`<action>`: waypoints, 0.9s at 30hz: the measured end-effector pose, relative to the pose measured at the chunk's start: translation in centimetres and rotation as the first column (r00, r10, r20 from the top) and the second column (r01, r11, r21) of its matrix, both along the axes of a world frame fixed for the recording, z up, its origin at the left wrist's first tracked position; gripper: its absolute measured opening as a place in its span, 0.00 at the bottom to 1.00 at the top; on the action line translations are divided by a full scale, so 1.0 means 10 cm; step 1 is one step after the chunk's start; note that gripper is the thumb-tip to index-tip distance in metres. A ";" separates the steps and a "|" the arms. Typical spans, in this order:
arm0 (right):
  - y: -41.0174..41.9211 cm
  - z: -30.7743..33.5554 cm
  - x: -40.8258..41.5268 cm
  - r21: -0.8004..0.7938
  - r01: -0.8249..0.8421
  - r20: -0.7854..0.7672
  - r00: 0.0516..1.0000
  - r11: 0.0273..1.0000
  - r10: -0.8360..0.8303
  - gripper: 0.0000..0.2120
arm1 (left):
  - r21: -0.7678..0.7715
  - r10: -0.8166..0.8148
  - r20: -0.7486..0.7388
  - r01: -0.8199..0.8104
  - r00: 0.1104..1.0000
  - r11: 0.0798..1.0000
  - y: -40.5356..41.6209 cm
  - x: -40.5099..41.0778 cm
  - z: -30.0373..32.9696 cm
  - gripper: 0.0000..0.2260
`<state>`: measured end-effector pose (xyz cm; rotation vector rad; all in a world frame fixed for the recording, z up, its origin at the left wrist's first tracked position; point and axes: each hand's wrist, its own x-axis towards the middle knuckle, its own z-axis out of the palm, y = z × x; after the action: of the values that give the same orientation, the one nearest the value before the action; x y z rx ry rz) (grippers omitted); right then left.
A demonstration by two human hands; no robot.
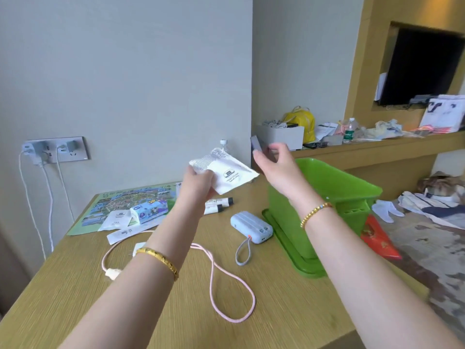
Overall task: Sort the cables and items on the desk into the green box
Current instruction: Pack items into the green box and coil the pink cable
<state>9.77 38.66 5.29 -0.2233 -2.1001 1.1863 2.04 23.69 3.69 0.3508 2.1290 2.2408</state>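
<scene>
Both hands raised above desk (pixel 289 293). Left hand (pixel 197 183) pinches white packet (pixel 227 173) by striped end, held mid-air left of green box (pixel 327 195). Right hand (pixel 274 159) grips small grey card (pixel 255 144) over box's near-left rim. Pink cable (pixel 226 280) looped on desk, blue power bank (pixel 251 229) just beside box, two tubes (pixel 219 205) behind.

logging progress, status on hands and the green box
Left hand holds white packet. Right hand holds small card above green box. Pink cable, power bank on desk. Nothing blocking.
</scene>
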 end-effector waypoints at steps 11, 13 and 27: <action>1.16 -0.01 0.37 0.171 0.303 0.493 0.797 0.937 -0.348 0.28 | -0.607 -0.434 -0.165 0.256 0.886 0.752 1.51 0.42 0.20 0.19; 1.21 -0.05 0.35 0.240 0.290 0.546 0.749 0.926 -0.376 0.27 | -0.763 -0.517 -0.154 0.231 0.842 0.603 1.60 0.39 0.12 0.21; 0.23 -0.18 -0.26 0.451 0.255 -0.126 0.967 0.856 -0.222 0.15 | -0.821 -0.276 -0.404 -0.212 0.872 0.530 0.56 -0.50 -0.54 0.17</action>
<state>7.12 40.93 3.49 -0.2075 -2.1509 0.5137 -2.93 29.25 -1.67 0.9396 3.0840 0.8108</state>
